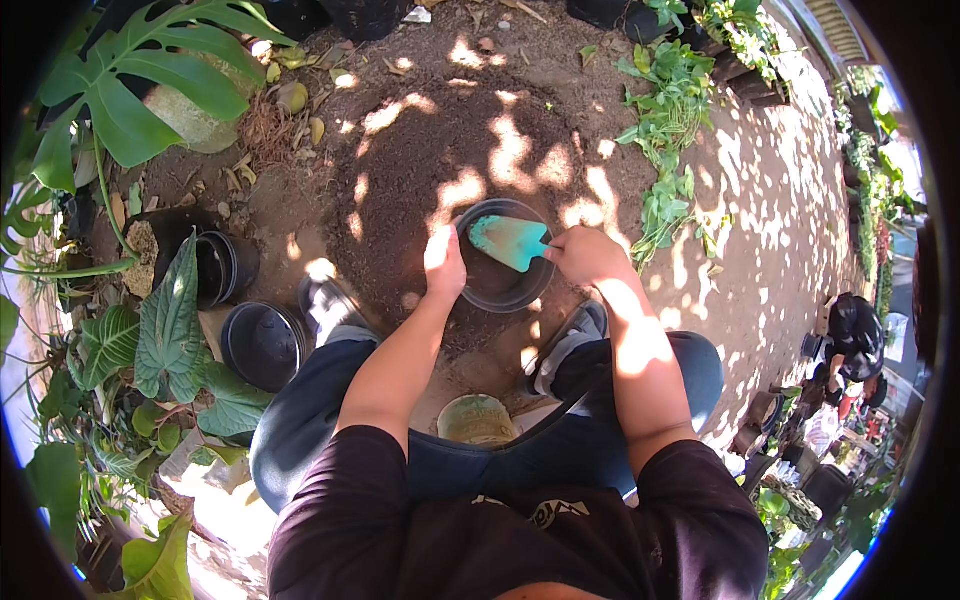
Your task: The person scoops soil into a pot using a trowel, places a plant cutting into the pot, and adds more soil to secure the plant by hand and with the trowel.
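Observation:
A round dark plastic plant pot (501, 301) stands between my feet at the near edge of a mound of loose dark soil (420, 165). My left hand (447, 262) grips the pot's left side, fingers along its outer wall. In my right hand (591, 256) is the handle of a turquoise garden trowel (511, 238). Its blade lies over the pot's mouth, tip pointing left, with soil smears on its face. Dark soil shows inside the pot below the blade, though how deep it is I cannot tell.
Black nursery pots (264, 345) stand at my left, near large-leaved plants (169, 322). A monstera leaf (150, 82) hangs at upper left. Green vines (664, 142) trail over the ground on the right. A small worn tub (476, 420) sits between my legs. Another person (855, 337) bends at far right.

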Action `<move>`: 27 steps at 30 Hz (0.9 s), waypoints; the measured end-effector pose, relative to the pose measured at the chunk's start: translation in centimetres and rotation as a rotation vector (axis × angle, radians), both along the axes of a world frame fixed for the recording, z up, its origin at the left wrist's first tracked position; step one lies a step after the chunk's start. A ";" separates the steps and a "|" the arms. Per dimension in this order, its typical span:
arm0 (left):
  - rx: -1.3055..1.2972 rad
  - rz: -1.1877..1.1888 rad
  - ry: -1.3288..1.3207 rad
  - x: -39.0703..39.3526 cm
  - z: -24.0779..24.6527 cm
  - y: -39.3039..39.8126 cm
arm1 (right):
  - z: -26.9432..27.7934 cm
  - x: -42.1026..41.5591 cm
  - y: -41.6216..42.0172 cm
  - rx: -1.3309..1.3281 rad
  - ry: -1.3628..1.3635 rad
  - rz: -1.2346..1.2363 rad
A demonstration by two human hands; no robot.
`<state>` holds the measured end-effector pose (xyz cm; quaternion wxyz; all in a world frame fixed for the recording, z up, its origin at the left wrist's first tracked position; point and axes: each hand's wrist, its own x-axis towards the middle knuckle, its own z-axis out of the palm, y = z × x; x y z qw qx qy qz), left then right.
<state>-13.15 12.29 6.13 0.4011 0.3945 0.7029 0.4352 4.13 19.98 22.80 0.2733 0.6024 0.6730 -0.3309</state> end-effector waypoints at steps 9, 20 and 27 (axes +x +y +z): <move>-0.054 0.094 0.033 0.0 -1.4 0.1 | -1.3 1.5 0.8 -0.060 0.111 -0.057; -0.038 0.165 -0.006 1.2 -1.4 0.2 | 0.1 -2.0 -2.8 0.004 0.000 0.011; -0.158 0.029 0.010 -0.6 -2.3 0.6 | -1.0 -1.1 -3.8 -0.006 0.022 -0.015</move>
